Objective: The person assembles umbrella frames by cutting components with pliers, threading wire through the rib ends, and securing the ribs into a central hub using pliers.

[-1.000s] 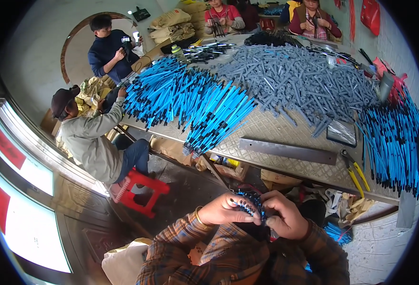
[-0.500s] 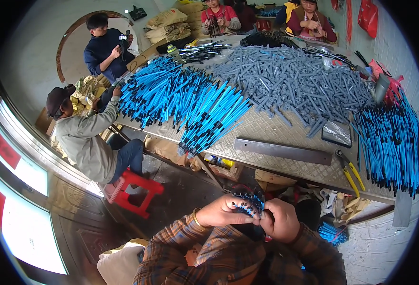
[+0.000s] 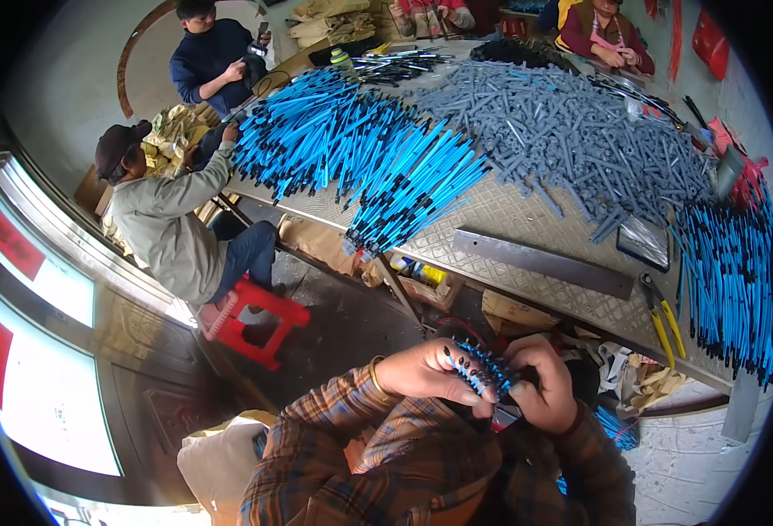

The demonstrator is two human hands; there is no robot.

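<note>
A bundle of thin blue rods with black tips (image 3: 481, 368) is held low in front of me, its tips pointing up. My left hand (image 3: 421, 373) wraps around its left side, thumb across the front. At the bundle's right edge, my right hand (image 3: 546, 384) has its fingers curled and thumb bent against the rods. Whatever sits between those right fingertips is too small to make out. The lower part of the bundle is hidden by my hands and plaid sleeves.
Beyond my hands stands a metal-topped table (image 3: 439, 241) bearing blue rods (image 3: 325, 131), grey plastic parts (image 3: 570, 131), a flat metal bar (image 3: 540, 261) and yellow-handled pliers (image 3: 663, 320). More rods (image 3: 728, 272) lie at right. A person sits on a red stool (image 3: 259, 324); others work behind the table.
The whole view has shifted, so the table appears farther right and higher. My right fingers have moved a little away from my left, and more of the bundle's black tips show.
</note>
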